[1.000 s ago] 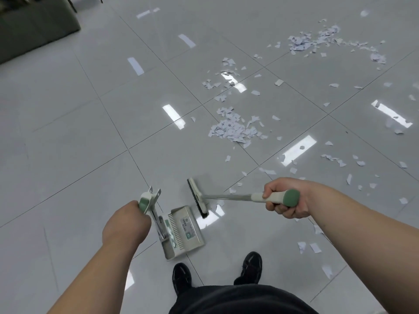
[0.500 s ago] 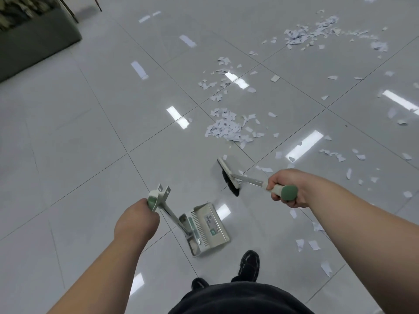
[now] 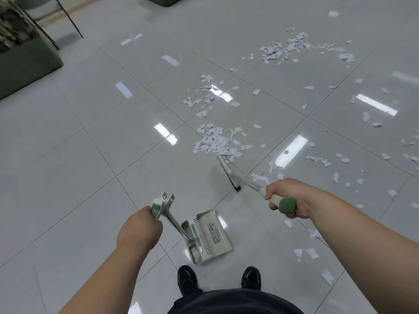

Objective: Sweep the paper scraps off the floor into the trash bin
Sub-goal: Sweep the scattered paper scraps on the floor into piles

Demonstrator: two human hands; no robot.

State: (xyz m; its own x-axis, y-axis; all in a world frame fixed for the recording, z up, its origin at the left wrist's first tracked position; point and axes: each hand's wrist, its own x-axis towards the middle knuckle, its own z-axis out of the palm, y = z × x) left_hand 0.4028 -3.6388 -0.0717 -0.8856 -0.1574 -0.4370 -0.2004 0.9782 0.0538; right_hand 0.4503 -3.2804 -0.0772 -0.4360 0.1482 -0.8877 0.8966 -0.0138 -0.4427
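The paper scraps (image 3: 213,143) are lying in a loose heap at about twelve o'clock from the person, with a second heap (image 3: 283,46) further out towards one o'clock and stray pieces trailing off to three o'clock across the floor (image 3: 90,177). None are sitting in the dustpan (image 3: 208,234) yet, and no trash bin is showing.

The broom (image 3: 229,173) has been swinging away from the dustpan's mouth, where it was a second ago, and its head is now reaching out to the near edge of the closest heap. The right hand (image 3: 288,200) is gripping the broom's green-capped handle in a closed fist. The left hand (image 3: 138,227) is wrapping round the dustpan's upright handle, holding the pan on the floor at six o'clock from the heap, just ahead of the shoes (image 3: 187,279). This looks like a fresh stroke being set up to draw that heap back into the pan.
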